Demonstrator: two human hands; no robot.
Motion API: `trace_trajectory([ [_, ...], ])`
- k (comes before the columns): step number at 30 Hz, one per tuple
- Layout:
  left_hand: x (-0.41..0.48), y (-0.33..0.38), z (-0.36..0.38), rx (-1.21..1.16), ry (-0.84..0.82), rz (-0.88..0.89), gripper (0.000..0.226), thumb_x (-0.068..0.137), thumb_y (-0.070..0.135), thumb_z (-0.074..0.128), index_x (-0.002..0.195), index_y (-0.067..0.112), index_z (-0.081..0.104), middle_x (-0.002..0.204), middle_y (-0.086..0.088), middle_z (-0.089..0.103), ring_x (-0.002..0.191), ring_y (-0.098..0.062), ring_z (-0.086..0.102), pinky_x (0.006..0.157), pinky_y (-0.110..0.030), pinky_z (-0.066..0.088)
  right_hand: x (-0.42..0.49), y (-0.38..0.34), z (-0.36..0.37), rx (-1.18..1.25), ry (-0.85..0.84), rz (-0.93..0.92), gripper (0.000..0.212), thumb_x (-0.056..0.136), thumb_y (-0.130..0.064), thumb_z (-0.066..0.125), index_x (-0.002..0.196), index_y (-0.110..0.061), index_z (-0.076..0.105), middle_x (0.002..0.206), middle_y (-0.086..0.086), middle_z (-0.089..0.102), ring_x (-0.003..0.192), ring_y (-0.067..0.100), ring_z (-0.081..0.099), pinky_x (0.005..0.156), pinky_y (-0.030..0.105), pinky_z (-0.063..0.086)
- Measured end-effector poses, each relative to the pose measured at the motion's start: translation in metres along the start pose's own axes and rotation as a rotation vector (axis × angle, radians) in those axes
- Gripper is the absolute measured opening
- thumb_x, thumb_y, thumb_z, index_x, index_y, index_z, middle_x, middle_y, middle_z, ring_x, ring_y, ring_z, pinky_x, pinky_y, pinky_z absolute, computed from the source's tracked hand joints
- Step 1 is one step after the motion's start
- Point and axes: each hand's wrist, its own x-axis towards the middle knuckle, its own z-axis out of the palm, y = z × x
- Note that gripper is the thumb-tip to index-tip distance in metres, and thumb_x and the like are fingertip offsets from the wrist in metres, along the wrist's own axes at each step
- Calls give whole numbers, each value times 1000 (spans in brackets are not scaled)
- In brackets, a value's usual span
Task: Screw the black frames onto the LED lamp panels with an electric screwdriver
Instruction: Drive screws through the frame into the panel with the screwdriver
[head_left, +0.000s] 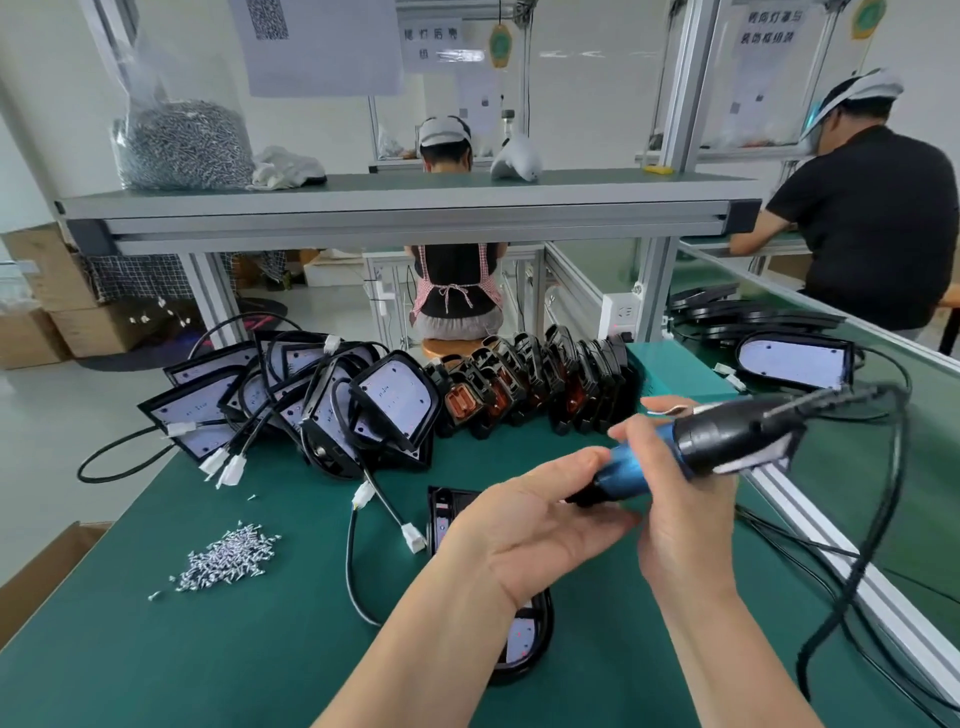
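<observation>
Saw only two slivers of the framed lamp panel (521, 635); left hand (524, 525) and forearm covered the rest. Could not see the tip of the electric screwdriver (696, 449), buried between the left thumb and fingers, nor tell whether it carried a screw. Found the right hand (680, 525) partly masked by the tool's blue barrel. Lost the screwdriver's cable (802, 670) among other black leads near the lower right corner. Could not separate single screws in the loose heap (228, 556), too small. Could not read the blurred hanging sign (769, 28).
</observation>
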Motion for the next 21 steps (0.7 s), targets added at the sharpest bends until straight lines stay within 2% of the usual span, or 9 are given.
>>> trace_trajectory([
  [1,-4,1,-3,107,-7,10,21,78,1,72,99,-2,74,124,-33,63,116,-44,64,94,-52,57,6,-1,3,9,61,-2,9,74,-31,77,79,-31,69,83,5,68,79,12,64,74,22,51],
  [3,-11,6,-16,365,52,94,6,81,4,74,83,5,80,107,-25,72,97,-35,73,79,-38,63,18,-3,5,45,205,6,13,75,-33,76,76,-26,65,69,-4,65,68,9,60,67,24,47],
  [4,-11,10,-26,501,121,188,11,85,2,73,79,8,81,99,-21,75,88,-27,76,73,-30,62,24,-4,5,74,280,12,15,77,-32,75,76,-25,62,65,-5,64,66,10,59,65,25,46],
  [7,-12,24,-53,808,372,480,16,90,-3,69,84,8,79,83,-15,77,72,-14,74,64,-17,57,37,-8,4,152,407,16,18,86,-29,72,85,-20,56,61,-4,64,61,11,60,59,21,47],
  [11,-9,28,-78,1081,407,569,22,90,-7,65,99,12,73,87,-8,77,78,-15,76,69,-17,56,45,-13,8,217,399,13,35,83,-32,72,101,-6,54,63,2,65,64,16,62,62,23,50],
  [16,-5,22,-87,1352,420,661,32,88,-1,67,103,27,70,83,5,75,75,-6,70,71,-16,54,42,-19,19,235,372,22,23,84,-31,70,87,-12,57,61,-2,63,62,14,62,60,21,49],
  [19,-5,18,-86,1442,406,700,33,88,2,69,108,28,69,83,15,73,70,0,65,69,-9,48,38,-20,26,254,343,38,18,85,-28,69,89,-16,56,60,-8,63,59,11,59,57,19,48],
  [21,-4,18,-85,1455,405,718,34,88,2,70,108,30,70,83,18,72,71,0,65,69,-7,47,35,-19,31,263,323,42,23,84,-26,69,95,-12,55,62,-9,62,58,11,58,56,20,48],
])
